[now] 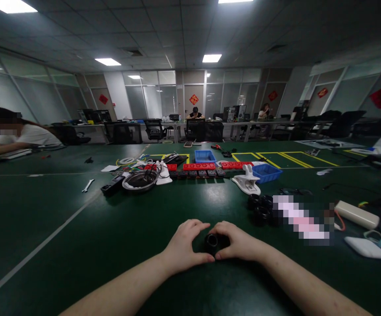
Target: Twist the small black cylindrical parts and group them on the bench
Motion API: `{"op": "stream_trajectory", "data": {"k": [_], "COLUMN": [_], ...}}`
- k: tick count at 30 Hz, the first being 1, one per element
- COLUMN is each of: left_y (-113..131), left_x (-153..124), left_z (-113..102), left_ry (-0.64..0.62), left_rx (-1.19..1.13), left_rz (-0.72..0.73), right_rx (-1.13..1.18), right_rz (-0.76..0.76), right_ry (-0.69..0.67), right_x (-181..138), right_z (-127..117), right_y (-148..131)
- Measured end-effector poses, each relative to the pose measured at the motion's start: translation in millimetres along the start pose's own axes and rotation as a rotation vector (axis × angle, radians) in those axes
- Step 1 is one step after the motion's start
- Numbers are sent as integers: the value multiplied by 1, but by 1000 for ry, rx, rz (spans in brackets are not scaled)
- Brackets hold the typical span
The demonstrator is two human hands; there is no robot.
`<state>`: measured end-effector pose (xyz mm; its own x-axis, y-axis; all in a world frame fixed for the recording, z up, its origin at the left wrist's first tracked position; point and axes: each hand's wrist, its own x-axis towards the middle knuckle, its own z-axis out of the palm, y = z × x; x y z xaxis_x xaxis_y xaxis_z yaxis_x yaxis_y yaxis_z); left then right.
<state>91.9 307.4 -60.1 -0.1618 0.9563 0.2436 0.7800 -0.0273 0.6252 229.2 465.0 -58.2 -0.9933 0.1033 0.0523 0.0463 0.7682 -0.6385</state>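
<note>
A small black hollow cylinder stands on the green table in front of me, its round opening facing up toward me. My right hand curls around it from the right, with the fingertips at its far side and the thumb at its near side. From the left, my left hand reaches toward the same piece. Its thumb and fingers are spread wide apart, and the thumb tip lies close to the cylinder's base. To the right sits a cluster of several similar black round parts.
Across the table's middle lie a round metal tray, a white clamp-like stand, a blue bin and red strips. A wrench is at left, a beige block at right. A person leans on the table at far left.
</note>
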Motion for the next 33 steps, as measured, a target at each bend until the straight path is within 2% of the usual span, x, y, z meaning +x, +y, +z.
{"op": "stream_trajectory", "data": {"k": [8,16,23,33], "left_y": [3,10,5,2], "left_x": [7,7,7,4], "left_z": [4,8,11,14], "left_ry": [-27,37,61,54], "left_rx": [-105,-74,-47,-52], "left_rz": [37,-27,-127,-115], "right_rx": [-68,-94,-77,-101], "right_rz": [-50,-88,-109,-76], "right_ry": [36,47,25,15], "right_x": [6,7,6,7], "right_z": [7,8,6,11], "right_y": [3,1,-1,-3]}}
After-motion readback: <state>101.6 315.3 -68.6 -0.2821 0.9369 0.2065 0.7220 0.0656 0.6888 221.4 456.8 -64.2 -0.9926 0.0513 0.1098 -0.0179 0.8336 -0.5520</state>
